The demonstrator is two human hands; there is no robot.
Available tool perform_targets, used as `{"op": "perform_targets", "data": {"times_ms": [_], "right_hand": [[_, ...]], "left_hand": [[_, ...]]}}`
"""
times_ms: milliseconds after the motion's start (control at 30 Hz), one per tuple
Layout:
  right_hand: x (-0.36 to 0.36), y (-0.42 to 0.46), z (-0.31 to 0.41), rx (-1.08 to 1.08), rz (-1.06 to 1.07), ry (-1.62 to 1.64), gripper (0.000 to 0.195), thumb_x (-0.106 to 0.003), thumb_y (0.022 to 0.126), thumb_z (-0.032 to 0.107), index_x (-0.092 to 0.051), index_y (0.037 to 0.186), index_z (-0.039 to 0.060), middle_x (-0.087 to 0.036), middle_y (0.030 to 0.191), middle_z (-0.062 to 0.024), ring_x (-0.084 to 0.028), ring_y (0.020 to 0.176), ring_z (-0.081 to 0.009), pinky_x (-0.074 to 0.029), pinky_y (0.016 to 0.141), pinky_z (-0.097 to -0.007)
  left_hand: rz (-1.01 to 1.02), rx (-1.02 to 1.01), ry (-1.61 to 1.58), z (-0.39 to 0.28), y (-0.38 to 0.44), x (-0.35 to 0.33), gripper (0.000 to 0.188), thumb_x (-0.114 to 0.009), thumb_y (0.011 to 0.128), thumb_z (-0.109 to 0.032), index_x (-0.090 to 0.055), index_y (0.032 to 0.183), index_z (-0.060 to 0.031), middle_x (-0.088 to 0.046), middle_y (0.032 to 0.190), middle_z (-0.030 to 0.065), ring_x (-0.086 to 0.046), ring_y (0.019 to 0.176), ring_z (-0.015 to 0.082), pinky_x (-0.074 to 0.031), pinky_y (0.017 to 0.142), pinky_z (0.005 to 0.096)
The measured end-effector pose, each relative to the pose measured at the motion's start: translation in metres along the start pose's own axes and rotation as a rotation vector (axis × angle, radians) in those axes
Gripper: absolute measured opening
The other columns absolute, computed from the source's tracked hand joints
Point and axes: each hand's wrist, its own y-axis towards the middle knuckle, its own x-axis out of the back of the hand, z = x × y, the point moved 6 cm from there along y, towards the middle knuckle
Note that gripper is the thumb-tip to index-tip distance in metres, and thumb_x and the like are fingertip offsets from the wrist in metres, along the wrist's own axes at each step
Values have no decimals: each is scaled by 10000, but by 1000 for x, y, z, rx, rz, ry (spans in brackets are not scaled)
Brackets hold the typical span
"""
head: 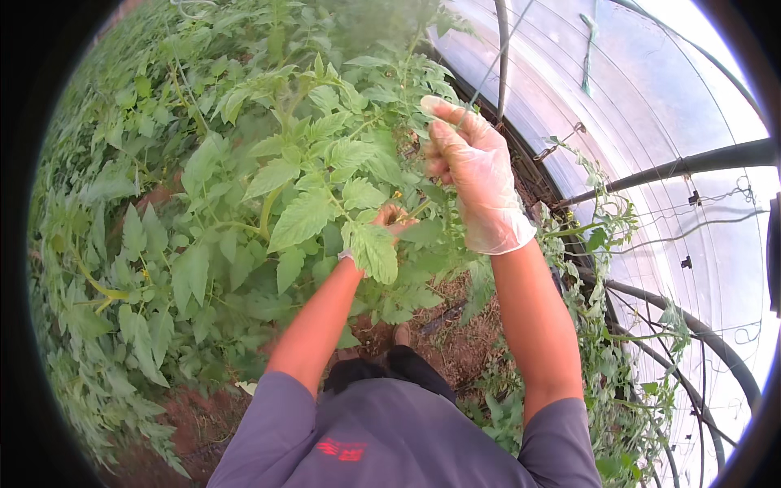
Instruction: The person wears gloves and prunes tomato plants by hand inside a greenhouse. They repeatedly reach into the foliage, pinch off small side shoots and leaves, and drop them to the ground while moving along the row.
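My right hand (473, 165), in a thin clear glove, is raised beside the tomato plants with its thumb and forefinger pinched on a thin green twine (488, 76) that runs up out of view. Lower and to the left, my left hand (393, 219) reaches in among the leaves at a tomato stem (420, 209); a glove edge shows at its wrist. Leaves of a tomato plant (305, 213) cover part of that hand, so its grip on the stem is not clear. A small yellow flower (398, 195) shows just above it.
Dense tomato plants (152, 262) fill the left side. At the right, clear plastic film (659, 128) spans dark curved greenhouse poles (689, 165), with wires and straggling vines beside it. Brown soil (451, 341) and a shoe (401, 334) lie below.
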Motion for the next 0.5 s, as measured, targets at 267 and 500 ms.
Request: {"op": "perform_targets", "data": {"times_ms": [267,500], "right_hand": [[21,-21,7,108,48,-113,218,-632,1022,165,-706,1180,35,-616,807,29,-536,669,-42,-438,610,-200],[41,-14,-18,142,-139,-309,223,-581,969,87,-736,1129,71,-658,756,-35,-542,620,-90,-476,631,-270]], "left_hand": [[-195,-68,-15,-9,-26,-2,205,-769,928,-216,-680,986,-41,-672,877,-18,-574,709,97,-476,662,268],[-404,-94,-399,-3,-24,-12,205,-738,956,-140,-728,1104,1,-702,957,-1,-577,723,72,-484,690,234]]}}
